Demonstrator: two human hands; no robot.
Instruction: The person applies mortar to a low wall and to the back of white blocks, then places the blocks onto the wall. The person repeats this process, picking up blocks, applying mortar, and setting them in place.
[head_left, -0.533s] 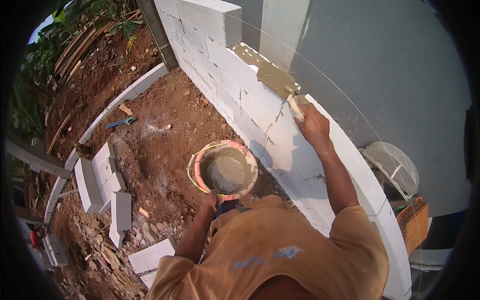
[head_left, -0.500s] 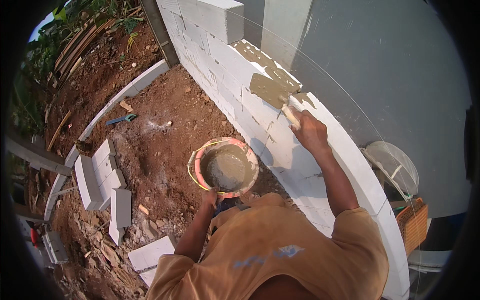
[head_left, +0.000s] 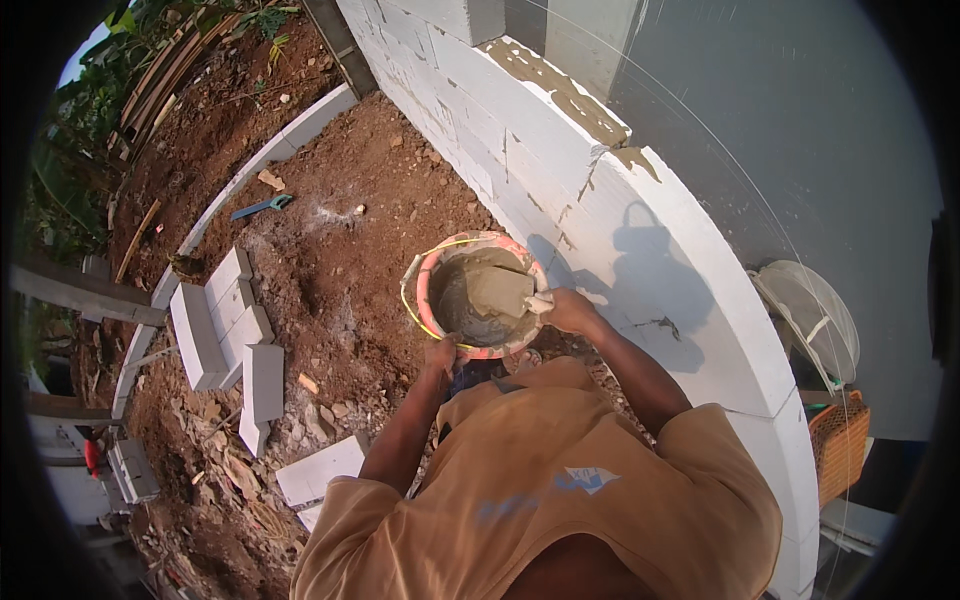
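My left hand [head_left: 442, 354] grips the near rim of a pinkish-orange bucket [head_left: 428, 300] with a yellow-covered handle lying along its side. Grey wet mortar [head_left: 462, 318] fills part of the bucket. In my right hand [head_left: 572, 311] is the pale handle of a trowel [head_left: 500, 290], its mortar-coated blade inside the bucket over the mortar. To the right stands a white block wall [head_left: 640, 240]. A layer of mortar [head_left: 560, 85] lies on the wall's top at the far end, beside a higher block [head_left: 485, 18].
Loose white blocks [head_left: 225, 320] lie on the reddish soil at left, near a blue handsaw [head_left: 262, 207]. A thin string line runs above the wall. Beyond the wall are a round sieve [head_left: 815, 315] and an orange crate [head_left: 840, 450]. Rubble covers the ground nearby.
My right hand has brought the trowel from the wall's top down into the bucket. My left hand still holds the bucket, which appears slightly higher and further right in view.
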